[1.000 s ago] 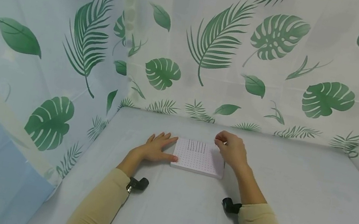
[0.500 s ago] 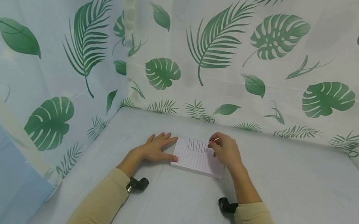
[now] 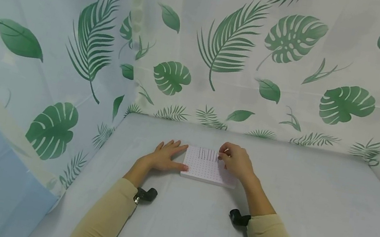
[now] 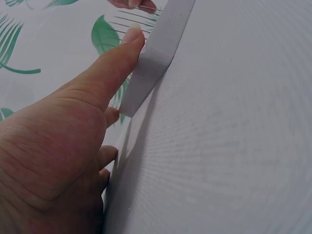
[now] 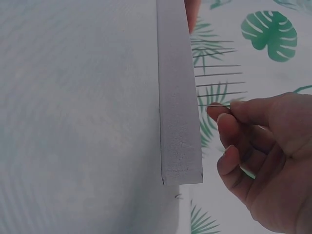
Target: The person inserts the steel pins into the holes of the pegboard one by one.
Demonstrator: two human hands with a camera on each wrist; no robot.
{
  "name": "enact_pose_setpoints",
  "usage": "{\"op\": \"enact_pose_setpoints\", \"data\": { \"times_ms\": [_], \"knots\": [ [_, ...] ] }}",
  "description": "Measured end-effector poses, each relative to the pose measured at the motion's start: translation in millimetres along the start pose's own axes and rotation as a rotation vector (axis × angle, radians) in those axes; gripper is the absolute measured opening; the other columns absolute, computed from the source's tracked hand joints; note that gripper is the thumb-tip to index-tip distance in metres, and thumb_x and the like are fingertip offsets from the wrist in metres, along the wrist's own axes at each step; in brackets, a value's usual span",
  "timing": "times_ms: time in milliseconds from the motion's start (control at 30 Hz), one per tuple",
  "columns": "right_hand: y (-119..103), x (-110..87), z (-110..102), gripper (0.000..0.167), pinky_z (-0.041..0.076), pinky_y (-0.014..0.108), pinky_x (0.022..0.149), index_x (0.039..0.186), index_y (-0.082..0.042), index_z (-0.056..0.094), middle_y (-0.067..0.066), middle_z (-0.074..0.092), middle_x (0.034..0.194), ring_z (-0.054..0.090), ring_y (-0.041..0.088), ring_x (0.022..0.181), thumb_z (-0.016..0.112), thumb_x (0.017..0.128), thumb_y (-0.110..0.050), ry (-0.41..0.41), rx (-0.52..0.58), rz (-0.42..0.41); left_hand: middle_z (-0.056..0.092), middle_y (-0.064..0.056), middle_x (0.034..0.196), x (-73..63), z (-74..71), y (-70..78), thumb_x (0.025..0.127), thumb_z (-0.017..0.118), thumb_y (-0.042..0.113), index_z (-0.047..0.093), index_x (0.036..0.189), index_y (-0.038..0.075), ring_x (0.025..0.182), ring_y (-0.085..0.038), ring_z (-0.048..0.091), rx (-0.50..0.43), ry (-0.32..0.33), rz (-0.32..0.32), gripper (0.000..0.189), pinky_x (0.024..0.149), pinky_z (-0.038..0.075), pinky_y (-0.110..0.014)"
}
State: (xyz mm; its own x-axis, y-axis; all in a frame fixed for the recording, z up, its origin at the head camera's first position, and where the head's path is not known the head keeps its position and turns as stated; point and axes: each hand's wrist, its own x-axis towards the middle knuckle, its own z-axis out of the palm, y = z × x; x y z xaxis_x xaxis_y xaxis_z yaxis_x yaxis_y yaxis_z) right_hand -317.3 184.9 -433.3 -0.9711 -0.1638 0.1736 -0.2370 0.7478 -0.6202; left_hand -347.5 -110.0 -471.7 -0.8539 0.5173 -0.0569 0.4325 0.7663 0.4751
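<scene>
A white board (image 3: 205,173) dotted with rows of small holes lies flat on the table. Along its back part several thin dark metal pins (image 3: 208,154) stand in a row. My left hand (image 3: 161,159) lies spread at the board's left side, thumb on its front left corner and index fingertip by the back left corner. In the left wrist view the thumb (image 4: 114,63) presses on the board's edge. Over the back of the board, my right hand (image 3: 237,161) pinches a thin pin (image 5: 210,105) between thumb and index finger, at the right end of the row, the pin's lower end at the board surface.
A pale cloth covers the table (image 3: 190,224). Behind it hangs a white curtain (image 3: 224,95) printed with green leaves, and another leafy sheet hangs on the left. Each wrist carries a small black camera (image 3: 240,218).
My right hand has moved left and slightly down, from the board's back right corner to the right end of the pin row. My left hand has stayed still on the board.
</scene>
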Motion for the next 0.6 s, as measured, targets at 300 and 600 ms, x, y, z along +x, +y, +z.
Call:
{"op": "enact_pose_setpoints", "data": {
  "times_ms": [300, 600],
  "knots": [
    [3.0, 1.7, 0.4, 0.004, 0.049, 0.029, 0.06, 0.102, -0.011, 0.069, 0.012, 0.078, 0.099, 0.064, 0.018, 0.07, 0.067, 0.1, -0.013, -0.007, -0.052, 0.007, 0.014, -0.011, 0.175, 1.2, -0.4, -0.4, 0.088, 0.067, 0.071, 0.028, 0.166, 0.028, 0.163, -0.036, 0.005, 0.008, -0.01, -0.014, 0.097, 0.129, -0.004, -0.06],
    [5.9, 2.2, 1.9, 0.005, 0.05, 0.039, 0.073, 0.099, -0.012, 0.069, 0.011, 0.077, 0.104, 0.065, 0.026, 0.088, 0.071, 0.099, -0.017, -0.037, -0.104, 0.005, 0.013, -0.009, 0.176, 4.3, 2.6, -3.3, 0.087, 0.065, 0.075, 0.026, 0.166, 0.031, 0.164, -0.034, 0.004, 0.02, -0.012, -0.029, 0.099, 0.13, -0.004, -0.06]
  ]
}}
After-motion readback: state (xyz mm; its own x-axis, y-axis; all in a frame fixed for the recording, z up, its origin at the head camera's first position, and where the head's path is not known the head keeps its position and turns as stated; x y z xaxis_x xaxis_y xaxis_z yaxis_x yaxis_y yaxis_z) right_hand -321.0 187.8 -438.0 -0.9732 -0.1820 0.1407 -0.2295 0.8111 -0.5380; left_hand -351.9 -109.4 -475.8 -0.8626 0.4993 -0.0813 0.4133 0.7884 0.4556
